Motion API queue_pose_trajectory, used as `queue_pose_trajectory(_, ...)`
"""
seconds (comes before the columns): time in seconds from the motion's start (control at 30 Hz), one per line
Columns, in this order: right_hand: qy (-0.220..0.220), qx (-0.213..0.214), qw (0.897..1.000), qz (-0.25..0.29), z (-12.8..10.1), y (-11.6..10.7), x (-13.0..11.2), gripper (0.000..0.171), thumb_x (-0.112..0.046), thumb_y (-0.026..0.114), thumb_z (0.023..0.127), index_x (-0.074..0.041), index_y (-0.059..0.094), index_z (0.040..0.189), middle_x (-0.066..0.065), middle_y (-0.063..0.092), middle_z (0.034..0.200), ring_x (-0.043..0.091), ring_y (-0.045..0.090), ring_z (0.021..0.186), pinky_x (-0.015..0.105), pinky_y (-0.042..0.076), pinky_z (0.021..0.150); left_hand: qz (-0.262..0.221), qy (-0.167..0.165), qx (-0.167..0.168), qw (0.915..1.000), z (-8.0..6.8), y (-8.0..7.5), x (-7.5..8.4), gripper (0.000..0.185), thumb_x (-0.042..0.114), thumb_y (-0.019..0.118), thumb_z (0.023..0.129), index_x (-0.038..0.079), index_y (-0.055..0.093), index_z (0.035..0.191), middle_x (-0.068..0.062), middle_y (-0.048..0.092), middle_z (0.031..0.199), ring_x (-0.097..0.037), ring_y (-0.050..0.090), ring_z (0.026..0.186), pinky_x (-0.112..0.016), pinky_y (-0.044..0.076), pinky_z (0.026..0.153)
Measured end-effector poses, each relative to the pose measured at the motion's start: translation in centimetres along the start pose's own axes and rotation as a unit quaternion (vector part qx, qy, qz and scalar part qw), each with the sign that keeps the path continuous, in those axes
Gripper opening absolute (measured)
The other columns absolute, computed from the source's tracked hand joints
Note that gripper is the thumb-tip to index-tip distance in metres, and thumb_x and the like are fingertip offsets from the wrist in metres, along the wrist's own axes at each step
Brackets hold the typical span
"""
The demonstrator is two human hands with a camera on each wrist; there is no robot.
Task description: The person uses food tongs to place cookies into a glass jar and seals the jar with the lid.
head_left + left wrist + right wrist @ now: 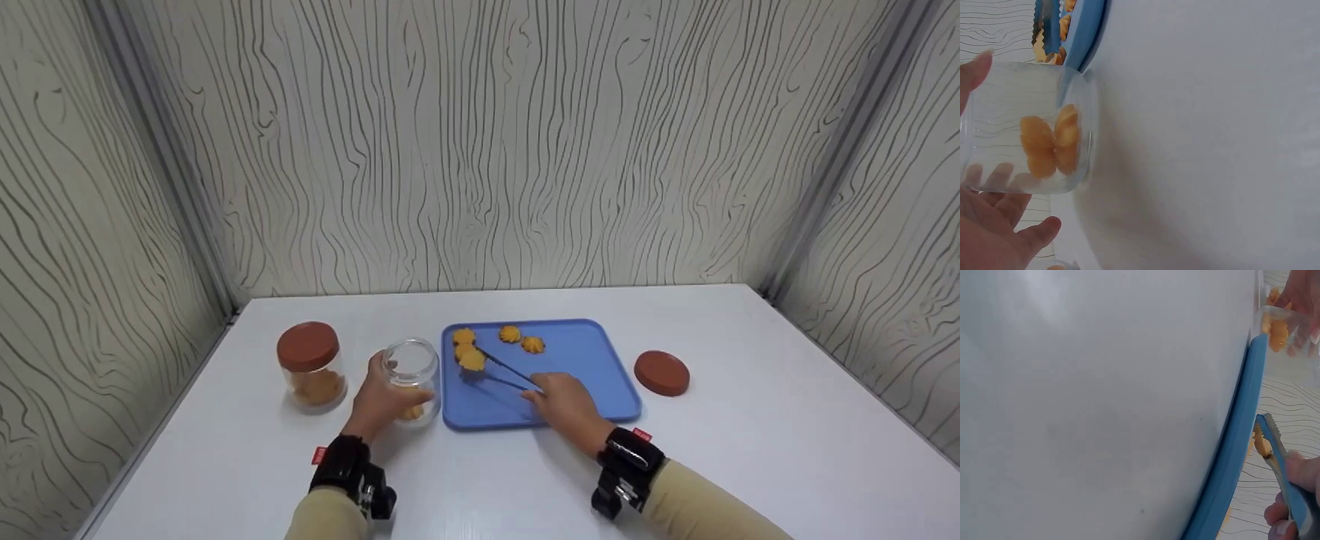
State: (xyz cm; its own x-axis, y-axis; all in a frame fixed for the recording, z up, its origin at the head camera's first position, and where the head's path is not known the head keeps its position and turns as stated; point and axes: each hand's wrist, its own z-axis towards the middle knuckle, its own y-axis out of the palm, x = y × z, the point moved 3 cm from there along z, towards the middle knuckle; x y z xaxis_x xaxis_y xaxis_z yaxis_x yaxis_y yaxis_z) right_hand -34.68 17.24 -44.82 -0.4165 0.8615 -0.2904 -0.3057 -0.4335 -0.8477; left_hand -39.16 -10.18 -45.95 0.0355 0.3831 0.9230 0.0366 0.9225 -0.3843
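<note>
My left hand [381,401] grips a clear open jar [412,364], thumb on one side and fingers on the other. A few piped cookies [1050,140] lie at the jar's bottom. In my right hand [566,405] is a pair of metal serving tongs [510,367] with toothed tips. Between those tips a golden cookie [1262,445] shows, above the left part of the blue tray [577,375]. More cookies [464,337] lie beside it along the tray's left side. Two further cookies [510,334] sit near the tray's back edge.
A second jar [319,386] with cookies in it stands at the left, closed by a reddish-brown lid [308,346]. Right of the tray a loose lid [661,373] of the same colour lies on the white table [480,480]. Wood-grain panels [465,150] rise behind and at both sides.
</note>
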Motion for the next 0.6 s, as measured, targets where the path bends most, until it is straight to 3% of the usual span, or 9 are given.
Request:
queue_pose_trajectory(0.2, -0.002, 0.011, 1.000, 0.019, -0.2, -0.8, 0.1, 0.016, -0.011, 0.071, 0.087, 0.005, 0.067, 0.087, 0.016, 0.068, 0.079, 0.034, 0.065, 0.076, 0.047, 0.052, 0.066, 0.000, 0.002, 0.003, 1.0000, 0.0, -0.1, 0.1, 0.106, 0.022, 0.088, 0.068, -0.001, 0.021, 0.147, -0.027, 0.042, 0.142, -0.040, 0.044, 0.127, -0.052, 0.035, 0.106)
queue_pose_trajectory(0.6, 0.009, 0.022, 0.999, 0.044, -0.5, -2.5, 0.1, 0.021, -0.015, 0.069, 0.089, 0.006, 0.068, 0.094, 0.017, 0.069, 0.085, 0.032, 0.066, 0.080, 0.046, 0.053, 0.069, 0.003, 0.015, -0.004, 0.9999, 0.0, -0.1, 0.3, 0.107, 0.019, 0.088, 0.068, -0.001, 0.020, 0.148, -0.030, 0.041, 0.142, -0.043, 0.042, 0.128, -0.053, 0.033, 0.107)
